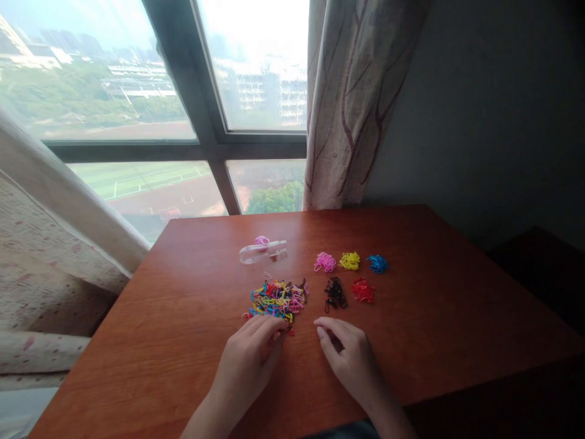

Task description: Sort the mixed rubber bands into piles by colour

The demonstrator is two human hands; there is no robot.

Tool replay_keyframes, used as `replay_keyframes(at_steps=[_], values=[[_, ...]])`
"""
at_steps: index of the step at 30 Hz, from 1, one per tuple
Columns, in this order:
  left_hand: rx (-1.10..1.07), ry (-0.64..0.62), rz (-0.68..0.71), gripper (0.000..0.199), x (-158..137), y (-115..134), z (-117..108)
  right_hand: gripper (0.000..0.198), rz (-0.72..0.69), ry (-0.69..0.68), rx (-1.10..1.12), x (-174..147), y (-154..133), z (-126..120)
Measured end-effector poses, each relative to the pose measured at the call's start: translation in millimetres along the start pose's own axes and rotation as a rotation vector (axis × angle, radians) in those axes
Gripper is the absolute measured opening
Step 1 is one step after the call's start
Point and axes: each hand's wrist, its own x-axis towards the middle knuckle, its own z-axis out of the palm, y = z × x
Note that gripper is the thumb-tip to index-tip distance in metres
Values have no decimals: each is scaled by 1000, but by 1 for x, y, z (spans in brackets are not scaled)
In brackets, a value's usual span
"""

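Note:
A mixed pile of small, colourful plastic pins (276, 299), shaped like locking stitch markers, lies in the middle of the table. My left hand (250, 349) rests at the pile's near edge with its fingers curled and drawn together. Pins show by its fingertips; whether any is gripped is hidden. To the right, apart from the pile, my right hand (345, 350) has thumb and index finger pinched, and anything between them is too small to make out. Beyond it are single-colour heaps: black pins (336, 294), red pins (363, 291), pink pins (325, 262), yellow pins (350, 261) and blue pins (378, 263).
A clear plastic container (256, 253) with a pink part (261, 241) lies behind the pile. One pale pin (267, 275) sits between them. The wooden table (439, 305) meets a window (260, 146) with curtains (347, 103) at the back.

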Motion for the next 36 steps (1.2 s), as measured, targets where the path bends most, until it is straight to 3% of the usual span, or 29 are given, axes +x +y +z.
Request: replay_keyframes(at_steps=[7, 16, 20, 25, 30, 36], values=[[4, -11, 16, 17, 11, 7, 9, 22, -11, -2, -27, 1, -2, 1], [168, -271, 133, 12, 96, 32, 39, 26, -24, -14, -25, 3, -1, 1], [192, -297, 139, 17, 109, 34, 47, 24, -30, -5, -19, 3, -1, 1], [119, -231, 62, 17, 93, 17, 25, 24, -18, -8, 9, 2, -1, -1], [-106, 59, -56, 15, 56, -1, -8, 23, 12, -8, 28, 0, -1, -1], [-139, 148, -128, 14, 8, -16, -14, 21, 36, -32, -34, -1, -3, 1]])
